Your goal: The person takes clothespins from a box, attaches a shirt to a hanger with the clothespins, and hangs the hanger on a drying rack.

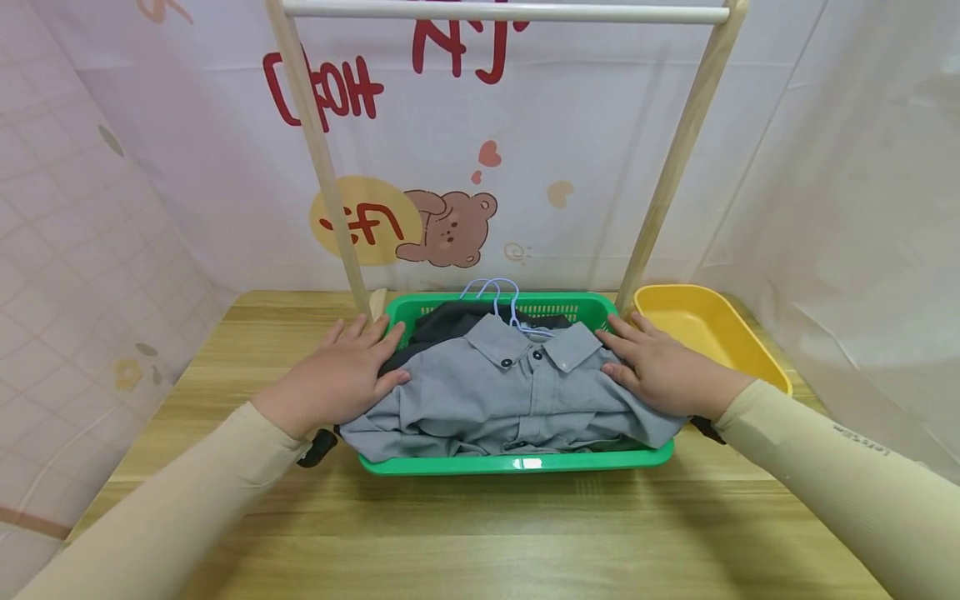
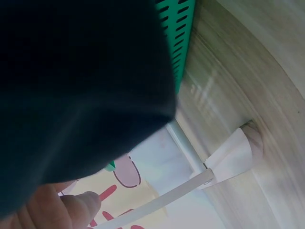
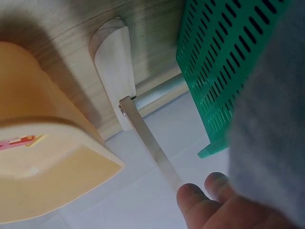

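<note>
A grey collared shirt (image 1: 465, 392) with dark buttons lies across the top of a green plastic basket (image 1: 480, 467), its sides spilling over both ends. Dark cloth (image 1: 446, 323) shows behind and under it. Two pale purple hanger hooks (image 1: 516, 302) stick up near the collar. My left hand (image 1: 330, 379) rests on the shirt's left side, fingers spread and fairly straight. On the opposite side, my right hand (image 1: 667, 367) lies on the shirt by the basket's right end, fingers extended. In the left wrist view, dark cloth (image 2: 86, 95) hides most of the hand.
A wooden rack with a white top rail (image 1: 510, 11) stands behind the basket, its posts at either end. To the right is a yellow bin (image 1: 690, 321). Everything stands on a wood-grain table (image 1: 480, 533), backed by a printed white cloth (image 1: 585, 108).
</note>
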Tool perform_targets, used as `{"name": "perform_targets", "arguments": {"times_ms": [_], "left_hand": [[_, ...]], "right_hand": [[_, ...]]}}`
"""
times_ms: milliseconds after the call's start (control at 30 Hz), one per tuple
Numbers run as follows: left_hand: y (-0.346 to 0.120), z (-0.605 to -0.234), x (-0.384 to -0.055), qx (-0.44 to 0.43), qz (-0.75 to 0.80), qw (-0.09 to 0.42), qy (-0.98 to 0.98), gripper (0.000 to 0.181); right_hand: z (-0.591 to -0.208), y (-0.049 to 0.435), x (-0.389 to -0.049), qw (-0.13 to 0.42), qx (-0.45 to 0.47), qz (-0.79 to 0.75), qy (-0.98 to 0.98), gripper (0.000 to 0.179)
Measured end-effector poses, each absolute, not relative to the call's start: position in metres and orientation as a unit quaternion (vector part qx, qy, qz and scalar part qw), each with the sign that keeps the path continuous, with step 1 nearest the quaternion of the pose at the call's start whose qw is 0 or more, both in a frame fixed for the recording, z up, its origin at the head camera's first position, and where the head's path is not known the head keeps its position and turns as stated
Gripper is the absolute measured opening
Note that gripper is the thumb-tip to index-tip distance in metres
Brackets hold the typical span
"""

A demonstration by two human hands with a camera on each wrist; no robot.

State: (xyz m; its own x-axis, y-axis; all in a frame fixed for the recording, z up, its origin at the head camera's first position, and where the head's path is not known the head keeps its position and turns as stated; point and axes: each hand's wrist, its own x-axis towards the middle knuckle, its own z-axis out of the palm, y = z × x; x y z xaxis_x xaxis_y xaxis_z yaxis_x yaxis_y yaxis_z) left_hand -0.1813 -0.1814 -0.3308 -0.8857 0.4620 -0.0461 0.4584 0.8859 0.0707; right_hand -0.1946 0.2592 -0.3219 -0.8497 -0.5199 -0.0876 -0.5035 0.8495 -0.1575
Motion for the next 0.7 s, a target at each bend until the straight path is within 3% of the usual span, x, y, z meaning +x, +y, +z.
{"name": "perform_targets", "arguments": {"times_ms": [700], "left_hand": [[-0.1768,-0.3289,-0.1787,0.252,0.007,0.02,0.967,0.066]], "right_hand": [[-0.3269,0.2553,-0.1961,0.022,-0.273,-0.049,0.96,0.047]]}}
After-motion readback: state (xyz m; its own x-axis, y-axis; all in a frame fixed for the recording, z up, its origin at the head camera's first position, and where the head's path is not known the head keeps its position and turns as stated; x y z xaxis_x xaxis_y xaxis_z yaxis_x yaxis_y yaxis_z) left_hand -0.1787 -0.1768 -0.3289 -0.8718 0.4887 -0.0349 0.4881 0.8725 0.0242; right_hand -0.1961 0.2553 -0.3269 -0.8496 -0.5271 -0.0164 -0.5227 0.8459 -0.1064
